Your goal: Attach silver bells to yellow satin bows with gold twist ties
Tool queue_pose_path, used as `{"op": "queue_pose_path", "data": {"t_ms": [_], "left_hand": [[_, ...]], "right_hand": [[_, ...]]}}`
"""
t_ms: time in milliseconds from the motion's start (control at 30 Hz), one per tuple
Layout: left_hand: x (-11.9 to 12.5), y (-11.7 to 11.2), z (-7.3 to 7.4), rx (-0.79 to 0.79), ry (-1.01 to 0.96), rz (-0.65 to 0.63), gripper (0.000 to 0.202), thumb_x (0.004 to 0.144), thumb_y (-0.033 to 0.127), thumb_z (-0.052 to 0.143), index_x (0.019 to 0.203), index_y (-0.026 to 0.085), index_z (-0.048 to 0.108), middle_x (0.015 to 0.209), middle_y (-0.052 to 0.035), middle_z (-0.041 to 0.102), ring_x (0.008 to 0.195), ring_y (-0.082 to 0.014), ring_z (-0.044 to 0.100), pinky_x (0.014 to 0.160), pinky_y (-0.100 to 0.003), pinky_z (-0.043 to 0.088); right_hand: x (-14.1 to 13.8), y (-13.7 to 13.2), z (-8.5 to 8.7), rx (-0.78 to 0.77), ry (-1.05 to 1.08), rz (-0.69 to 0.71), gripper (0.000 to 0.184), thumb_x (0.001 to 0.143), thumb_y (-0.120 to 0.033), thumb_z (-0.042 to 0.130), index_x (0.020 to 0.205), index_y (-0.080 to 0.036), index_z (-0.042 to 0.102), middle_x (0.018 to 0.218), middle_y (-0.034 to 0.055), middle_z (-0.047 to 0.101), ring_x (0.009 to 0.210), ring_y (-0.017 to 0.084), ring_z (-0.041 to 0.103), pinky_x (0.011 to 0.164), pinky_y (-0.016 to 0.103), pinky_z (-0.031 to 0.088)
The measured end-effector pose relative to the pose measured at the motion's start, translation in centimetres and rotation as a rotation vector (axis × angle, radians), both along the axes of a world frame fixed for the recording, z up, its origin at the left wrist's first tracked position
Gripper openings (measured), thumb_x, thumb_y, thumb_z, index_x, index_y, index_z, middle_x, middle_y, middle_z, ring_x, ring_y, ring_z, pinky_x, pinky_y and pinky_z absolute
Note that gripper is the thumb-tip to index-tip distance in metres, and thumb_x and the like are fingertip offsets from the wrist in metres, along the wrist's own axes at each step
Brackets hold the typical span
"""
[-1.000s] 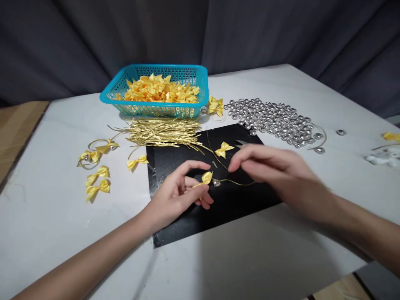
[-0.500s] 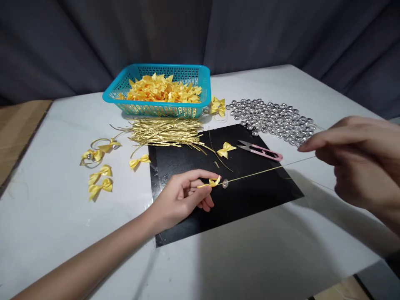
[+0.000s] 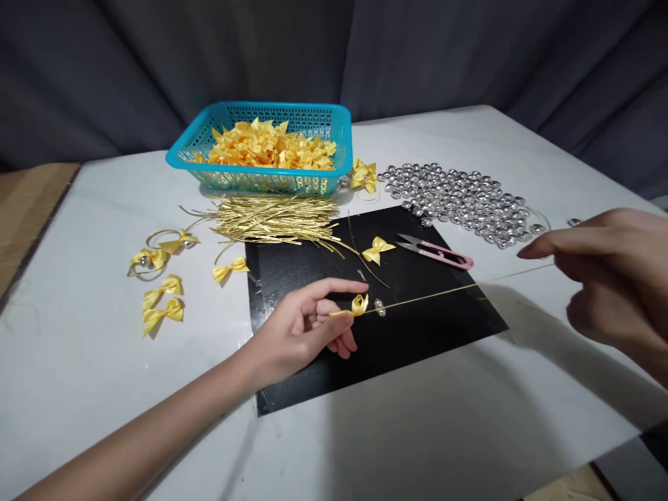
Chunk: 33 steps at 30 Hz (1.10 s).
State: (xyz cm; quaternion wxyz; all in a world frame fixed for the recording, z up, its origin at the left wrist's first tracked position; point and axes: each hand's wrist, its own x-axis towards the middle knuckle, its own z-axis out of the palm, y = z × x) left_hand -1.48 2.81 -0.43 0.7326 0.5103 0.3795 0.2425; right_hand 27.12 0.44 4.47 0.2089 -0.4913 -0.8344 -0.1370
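My left hand (image 3: 307, 323), over the black mat (image 3: 417, 327), pinches a yellow ribbon bow (image 3: 359, 305) between thumb and fingers. From the bow a thin gold cord (image 3: 443, 296) runs taut to the right. A silver bead (image 3: 380, 307) sits on that cord just beside the bow. At the other end, my right hand (image 3: 616, 278) is closed on the cord, above the white table at the right; its fingertips partly hide the grip. Another yellow bow (image 3: 378, 250) and pink-handled thread snips (image 3: 438, 252) lie on the mat beyond the cord.
A teal basket (image 3: 261, 174) full of yellow bows stands at the back. Before it lies a bundle of gold cords (image 3: 276, 219). Many silver beads (image 3: 459, 198) are spread at the back right. Several loose bows (image 3: 164, 316) lie on the left of the table (image 3: 104, 390).
My right hand has moved a little right and slightly down, with the cord still stretched. The left index finger has lifted slightly off the bow. The bead has shifted slightly right.
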Motion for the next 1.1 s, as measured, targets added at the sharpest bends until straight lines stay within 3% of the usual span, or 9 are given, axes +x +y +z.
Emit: {"op": "queue_pose_path", "data": {"t_ms": [167,333,433,567,733,933,1100], "left_hand": [[-0.4,0.0,0.0,0.002,-0.032,-0.022,0.036,0.083,0.031,0.059,0.116,0.017,0.056,0.062,0.0004,0.066,0.058,-0.0123,0.062,0.059,-0.022,0.051],[-0.6,0.0,0.1,0.012,-0.038,-0.062,0.048,0.085,0.027,0.058,0.131,0.022,0.045,0.071,0.0001,0.073,0.070,-0.0126,0.067,0.069,-0.021,0.051],[-0.5,-0.1,0.0,0.011,-0.031,-0.066,0.050,0.084,0.024,0.061,0.131,0.022,0.046,0.082,-0.0018,0.076,0.080,-0.0128,0.069,0.074,-0.021,0.051],[-0.3,-0.1,0.0,0.003,0.008,-0.048,0.048,0.081,0.021,0.064,0.126,0.019,0.050,0.087,-0.0032,0.076,0.083,-0.0128,0.069,0.077,-0.021,0.050],[0.0,0.1,0.5,-0.026,0.041,-0.019,0.034,0.077,0.019,0.066,0.110,0.014,0.058,0.076,-0.0029,0.074,0.070,-0.0127,0.068,0.070,-0.022,0.051],[-0.3,0.2,0.3,-0.027,-0.023,-0.003,0.032,0.075,0.020,0.069,0.105,0.015,0.058,0.071,-0.0019,0.073,0.066,-0.0137,0.068,0.066,-0.023,0.050],[-0.6,0.5,0.0,-0.005,-0.069,-0.028,0.026,0.085,0.029,0.057,0.107,0.016,0.060,0.072,-0.0028,0.072,0.066,-0.0135,0.068,0.064,-0.021,0.050]], "right_hand": [[0.1,0.4,-0.7,0.057,0.059,0.040,0.025,0.082,-0.004,0.039,0.085,-0.024,0.054,0.065,0.0019,0.052,0.058,0.012,0.051,0.050,0.028,0.033],[-2.1,0.3,-2.2,-0.346,0.313,0.237,0.030,0.086,-0.002,0.039,0.101,-0.022,0.055,0.083,0.0066,0.061,0.072,0.015,0.057,0.062,0.029,0.040],[-4.5,0.2,-3.1,-0.503,0.414,0.348,0.029,0.088,-0.010,0.044,0.114,-0.016,0.055,0.075,0.0050,0.057,0.065,0.013,0.052,0.056,0.025,0.039],[-7.5,0.7,-3.4,-0.727,0.500,0.301,0.021,0.088,-0.022,0.050,0.104,-0.014,0.063,0.069,0.0015,0.054,0.055,0.009,0.044,0.048,0.020,0.034],[-9.4,1.2,-3.2,-1.089,0.781,0.242,0.022,0.087,-0.031,0.052,0.083,-0.014,0.066,0.073,0.0021,0.059,0.056,0.007,0.046,0.048,0.019,0.034],[-9.5,1.1,-3.6,-1.039,0.795,0.208,0.018,0.084,-0.030,0.055,0.085,-0.014,0.065,0.073,0.0017,0.058,0.056,0.007,0.042,0.047,0.019,0.032],[-10.1,1.1,-3.3,-1.210,0.884,0.204,0.023,0.083,-0.036,0.058,0.079,-0.015,0.065,0.071,0.0025,0.061,0.059,0.010,0.049,0.051,0.022,0.036]]}}
